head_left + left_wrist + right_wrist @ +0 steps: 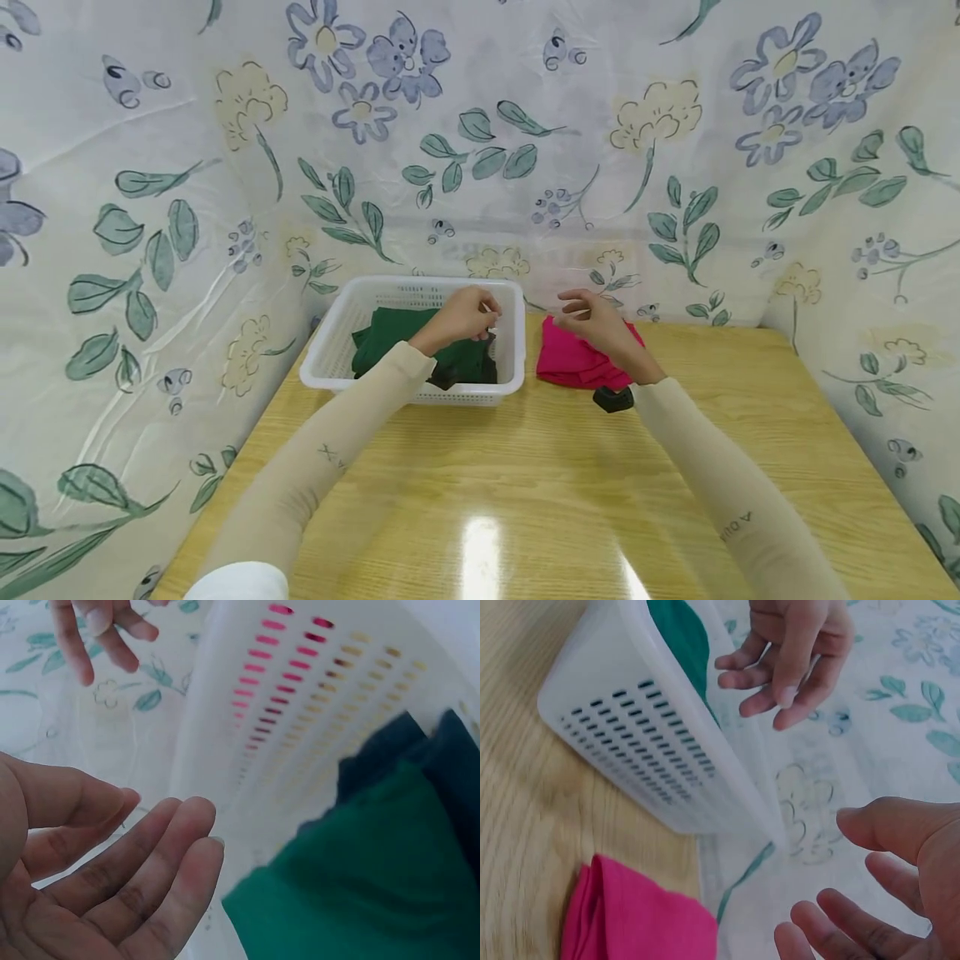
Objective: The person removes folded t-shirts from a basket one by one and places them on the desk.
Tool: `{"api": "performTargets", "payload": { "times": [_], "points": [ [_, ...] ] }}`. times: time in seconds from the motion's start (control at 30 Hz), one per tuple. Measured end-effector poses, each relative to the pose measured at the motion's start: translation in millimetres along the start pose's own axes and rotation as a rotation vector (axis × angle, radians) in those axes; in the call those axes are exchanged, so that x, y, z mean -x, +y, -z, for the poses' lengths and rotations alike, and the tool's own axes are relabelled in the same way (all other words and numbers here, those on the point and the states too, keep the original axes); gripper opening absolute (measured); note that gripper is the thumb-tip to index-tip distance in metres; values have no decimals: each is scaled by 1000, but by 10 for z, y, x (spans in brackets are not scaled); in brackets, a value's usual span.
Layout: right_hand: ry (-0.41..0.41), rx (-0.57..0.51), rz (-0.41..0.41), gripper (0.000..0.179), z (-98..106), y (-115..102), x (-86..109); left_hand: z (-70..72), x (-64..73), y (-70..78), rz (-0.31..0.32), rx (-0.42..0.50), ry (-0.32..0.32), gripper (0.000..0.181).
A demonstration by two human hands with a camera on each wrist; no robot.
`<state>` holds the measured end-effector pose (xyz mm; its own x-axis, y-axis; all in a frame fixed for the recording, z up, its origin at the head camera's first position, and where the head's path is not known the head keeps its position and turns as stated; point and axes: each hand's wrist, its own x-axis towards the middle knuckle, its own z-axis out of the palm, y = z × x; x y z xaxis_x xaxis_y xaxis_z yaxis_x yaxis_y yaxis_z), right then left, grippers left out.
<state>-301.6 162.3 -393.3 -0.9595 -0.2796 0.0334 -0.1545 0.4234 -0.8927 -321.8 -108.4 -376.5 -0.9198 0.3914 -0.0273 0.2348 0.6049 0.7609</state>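
Observation:
My left hand (467, 315) hovers over the right part of a white plastic basket (322, 354), its fingers loosely bent with nothing between them. Inside the basket lies folded dark green cloth (390, 337), with a darker piece showing along its edge (375, 757). A folded bright pink cloth (570, 358) rests on the table just right of the basket. Above that pink cloth is my right hand (596, 321), fingers spread and slightly bent, holding nothing. In the right wrist view the pink cloth (645, 915) shows its stacked folds below the hand.
The wooden table (525, 483) stretches toward me and to the right. Floral-patterned sheets (480, 167) hang behind the basket and along both sides. The basket has slotted walls (630, 742) and stands near the table's back left edge. Black wrist cameras (613, 400) sit under my wrists.

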Motion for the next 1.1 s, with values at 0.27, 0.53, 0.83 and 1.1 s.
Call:
{"api": "performTargets", "payload": {
  "times": [0.27, 0.53, 0.83, 1.1],
  "points": [
    [-25, 5, 64, 52, -315, -141, -70, 147, 141, -193, 38, -1, 17, 24],
    [-64, -4, 110, 48, -584, -290, -141, 346, 290, -385, 65, -19, 44, 27],
    [-156, -57, 90, 53, -798, -375, -192, 590, 416, -611, 141, -37, 99, 29],
    [-176, 27, 55, 55, -986, -436, -269, 789, 562, -780, 202, -87, 125, 29]
  ]
}}
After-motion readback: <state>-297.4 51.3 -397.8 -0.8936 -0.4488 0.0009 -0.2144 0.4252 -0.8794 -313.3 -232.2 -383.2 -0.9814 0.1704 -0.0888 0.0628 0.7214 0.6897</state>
